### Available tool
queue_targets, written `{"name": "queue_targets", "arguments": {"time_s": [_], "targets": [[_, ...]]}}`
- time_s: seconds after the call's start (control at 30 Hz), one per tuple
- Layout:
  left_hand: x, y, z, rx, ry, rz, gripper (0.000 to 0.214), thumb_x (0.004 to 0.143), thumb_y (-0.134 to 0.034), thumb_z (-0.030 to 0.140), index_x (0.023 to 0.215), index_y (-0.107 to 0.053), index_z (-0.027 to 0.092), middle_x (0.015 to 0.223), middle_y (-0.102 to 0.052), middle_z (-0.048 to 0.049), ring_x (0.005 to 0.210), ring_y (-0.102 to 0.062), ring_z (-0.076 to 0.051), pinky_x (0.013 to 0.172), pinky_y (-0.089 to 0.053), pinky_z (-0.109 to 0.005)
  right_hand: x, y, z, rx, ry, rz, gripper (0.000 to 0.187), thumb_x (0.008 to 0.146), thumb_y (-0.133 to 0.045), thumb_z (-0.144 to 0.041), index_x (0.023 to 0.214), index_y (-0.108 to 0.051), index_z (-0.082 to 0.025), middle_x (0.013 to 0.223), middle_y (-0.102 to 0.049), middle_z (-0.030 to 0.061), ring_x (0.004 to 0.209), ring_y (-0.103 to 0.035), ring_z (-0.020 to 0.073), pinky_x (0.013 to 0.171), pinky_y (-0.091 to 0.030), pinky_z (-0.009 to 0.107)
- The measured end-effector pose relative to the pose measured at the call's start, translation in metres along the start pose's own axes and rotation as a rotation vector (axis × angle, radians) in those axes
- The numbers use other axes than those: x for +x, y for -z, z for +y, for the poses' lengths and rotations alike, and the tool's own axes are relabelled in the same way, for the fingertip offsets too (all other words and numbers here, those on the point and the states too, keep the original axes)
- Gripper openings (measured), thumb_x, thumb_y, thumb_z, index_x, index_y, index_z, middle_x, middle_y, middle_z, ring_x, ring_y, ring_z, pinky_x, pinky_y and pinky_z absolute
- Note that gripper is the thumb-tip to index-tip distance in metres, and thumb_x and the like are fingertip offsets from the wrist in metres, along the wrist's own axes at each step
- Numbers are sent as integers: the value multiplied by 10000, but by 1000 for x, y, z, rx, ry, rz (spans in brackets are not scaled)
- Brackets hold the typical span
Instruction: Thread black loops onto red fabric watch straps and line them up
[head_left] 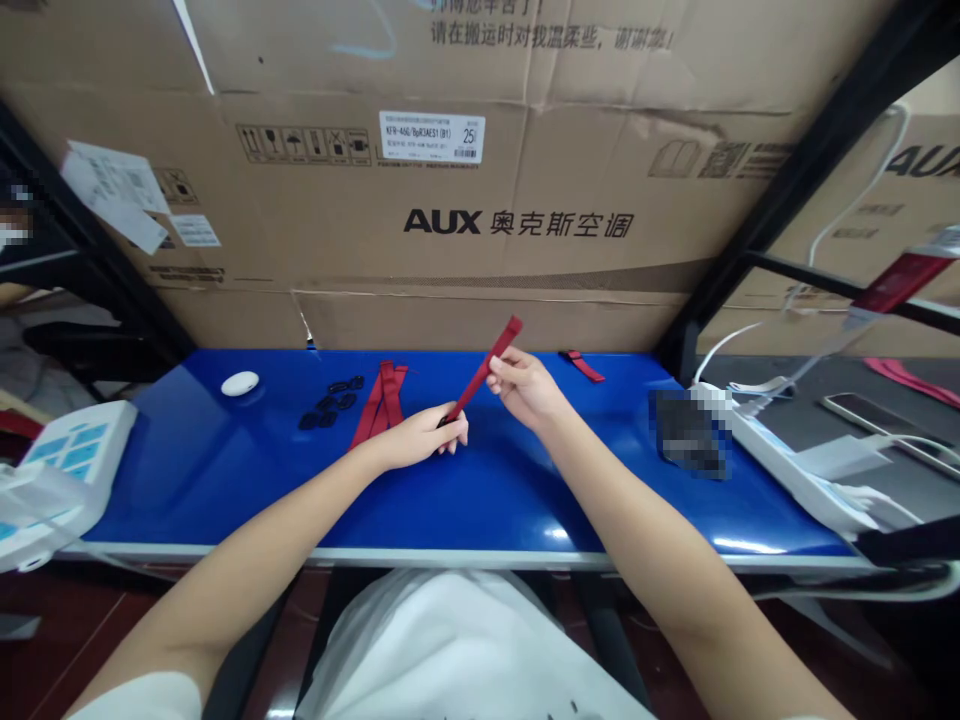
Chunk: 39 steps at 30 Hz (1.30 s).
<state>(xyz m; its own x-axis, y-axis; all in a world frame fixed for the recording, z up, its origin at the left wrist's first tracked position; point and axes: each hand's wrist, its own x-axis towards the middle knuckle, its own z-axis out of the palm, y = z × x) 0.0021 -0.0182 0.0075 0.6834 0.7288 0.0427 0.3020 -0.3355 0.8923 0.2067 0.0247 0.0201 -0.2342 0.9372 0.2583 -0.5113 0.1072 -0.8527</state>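
A red webbing strap (477, 380) slants up between my two hands above the blue table. My left hand (431, 433) is closed at its lower end, where a small black piece, apparently a buckle, shows between the fingers. My right hand (525, 385) pinches the strap below its upper tip. Left of my left hand lie several flat red straps (381, 400). Beyond them sit several black plastic buckles (327, 404). Behind my right hand, near the table's back edge, rests another red strap (585, 366) with a black piece at one end.
A round white object (240, 384) lies at the back left of the blue table (517, 500). A white device (71, 470) stands at the left edge. On the right are a white power strip (795, 470) and a blurred dark object (688, 432). A cardboard wall (330, 230) rises behind.
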Motion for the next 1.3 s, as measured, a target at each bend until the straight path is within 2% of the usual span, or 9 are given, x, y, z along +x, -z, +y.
{"name": "queue_targets", "arguments": {"time_s": [0.13,0.23,0.37,0.6,0.73,0.87,0.93,1.1,1.3], "targets": [[-5,13,-1,34,38,-180,382,898,-525,524,846,-604,154,733,-572,-14,642,-508,-119,625,-408,-259,2,17,-28,91,71,112,304,690,-808,-312,731,-519,-227,605,-509,-55,484,-439,71,410,-350,199],[-3,19,-5,-43,41,-41,386,889,-540,531,888,-625,155,679,-503,9,597,-450,-104,584,-362,-246,-1,22,-34,40,-13,67,326,720,-777,-354,704,-479,-222,569,-449,-61,434,-349,70,379,-299,211],[7,15,-12,-227,93,149,463,889,-495,596,901,-620,150,595,-294,66,485,-249,-71,483,-215,-228,-3,7,-8,-80,-275,-54,375,642,-837,-347,678,-499,-188,537,-497,-61,408,-378,45,384,-296,194],[9,15,-14,-71,136,174,469,874,-475,626,803,-563,171,583,-342,58,492,-287,-85,491,-245,-231,0,-14,37,-240,-253,-34,372,597,-858,-367,738,-576,-170,616,-652,27,552,-623,152,525,-521,276],[3,41,-14,411,147,425,383,920,-436,495,694,-505,195,621,-512,-4,578,-479,-156,581,-338,-275,9,17,20,-515,-164,150,231,684,-780,-313,763,-621,-166,768,-670,69,749,-655,198,664,-565,337],[-4,72,-21,801,275,464,363,949,-374,427,749,-578,204,752,-662,-82,745,-622,-250,668,-391,-310,19,68,-10,-1284,-126,547,115,780,-642,-266,850,-632,-176,951,-662,86,924,-613,218,884,-492,367],[-6,83,-27,883,366,470,401,956,-347,453,807,-619,199,852,-700,-113,828,-650,-275,697,-414,-319,21,88,-20,-1491,-190,650,196,812,-588,-263,949,-632,-130,1120,-616,160,1057,-572,267,968,-431,390],[-12,101,-31,990,610,550,613,950,-228,586,950,-674,166,991,-706,-185,962,-653,-339,767,-465,-383,20,115,-23,-1695,-338,748,460,834,-536,-285,1210,-531,-21,1297,-497,263,1252,-433,376,1029,-347,469],[-23,122,-23,1026,793,715,738,946,-153,587,1033,-690,89,1082,-679,-258,1041,-631,-402,840,-470,-473,20,120,-14,-1768,-575,627,589,855,-502,-344,1328,-470,6,1350,-449,277,1283,-396,398,1014,-352,483]]}}
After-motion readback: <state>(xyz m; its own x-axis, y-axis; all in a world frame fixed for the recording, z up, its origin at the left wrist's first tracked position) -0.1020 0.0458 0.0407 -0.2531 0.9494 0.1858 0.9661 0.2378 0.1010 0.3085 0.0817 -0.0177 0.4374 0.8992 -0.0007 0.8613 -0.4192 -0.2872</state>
